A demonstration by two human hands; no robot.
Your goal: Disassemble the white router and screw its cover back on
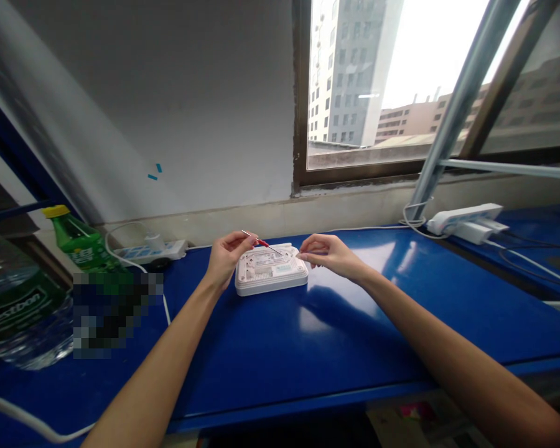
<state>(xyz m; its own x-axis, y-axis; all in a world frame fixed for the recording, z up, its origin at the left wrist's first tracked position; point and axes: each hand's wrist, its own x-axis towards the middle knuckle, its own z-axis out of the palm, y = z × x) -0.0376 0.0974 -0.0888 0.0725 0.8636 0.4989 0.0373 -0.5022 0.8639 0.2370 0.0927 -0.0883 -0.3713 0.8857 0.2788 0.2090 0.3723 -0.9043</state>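
Angling a red screwdriver (pixel 260 242) from left hand (pixel 228 258) over white device (pixel 271 271).

Daylight from the window (pixel 392 74), glare on blue tabletop (pixel 345 317) — bowed edges, pixelated patch (pixel 116 314)

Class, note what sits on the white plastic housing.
On the white plastic housing: a label, and a red-handled screwdriver's shaft from the left hand; the spot under its tip is hidden.
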